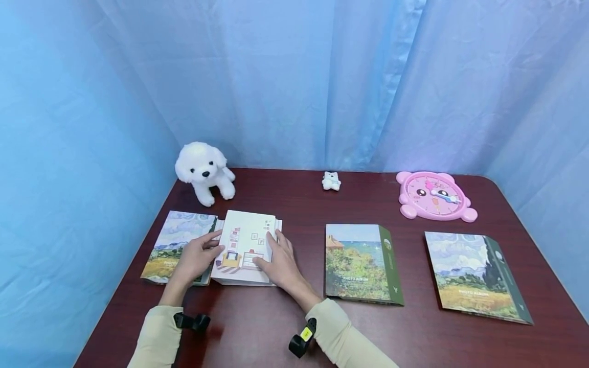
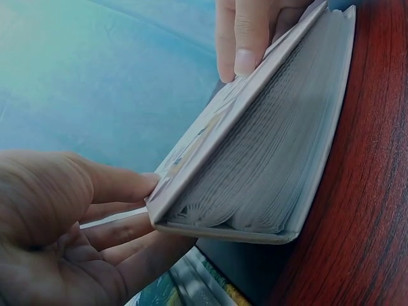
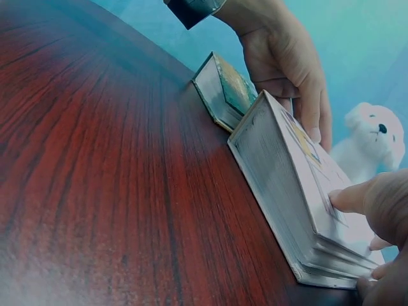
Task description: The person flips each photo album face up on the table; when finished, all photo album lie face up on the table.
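A thick white photo album with a drawn room on its cover lies at the left of the table, cover up. My left hand holds its left edge, thumb on the cover and fingers at the side in the left wrist view. On the opposite side my right hand grips the album, its thumb on the cover and fingers along the right edge. Many page edges show between the covers. Just left, partly behind my left hand, lies a landscape-cover photo album.
A white plush dog sits behind the albums. A small white figure and a pink toy clock are at the back. Right of my hands lie a green-spined photo album and another landscape-cover album. Blue curtains surround the table.
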Action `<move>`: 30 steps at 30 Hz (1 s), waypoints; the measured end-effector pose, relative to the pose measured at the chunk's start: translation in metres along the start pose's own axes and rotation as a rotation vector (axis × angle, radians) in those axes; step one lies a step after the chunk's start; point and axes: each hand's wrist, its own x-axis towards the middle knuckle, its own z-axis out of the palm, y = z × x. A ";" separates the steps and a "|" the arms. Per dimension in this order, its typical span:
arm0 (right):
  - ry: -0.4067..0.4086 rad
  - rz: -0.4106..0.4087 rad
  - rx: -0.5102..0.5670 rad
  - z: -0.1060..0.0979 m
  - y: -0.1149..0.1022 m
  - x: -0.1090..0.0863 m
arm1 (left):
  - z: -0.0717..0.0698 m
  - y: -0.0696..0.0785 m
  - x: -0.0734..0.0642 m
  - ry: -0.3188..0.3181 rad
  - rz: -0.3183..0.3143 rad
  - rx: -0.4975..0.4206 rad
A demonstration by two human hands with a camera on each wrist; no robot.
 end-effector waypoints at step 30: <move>0.081 0.038 0.014 -0.093 0.008 -0.004 | 0.009 0.047 -0.004 0.281 0.234 0.082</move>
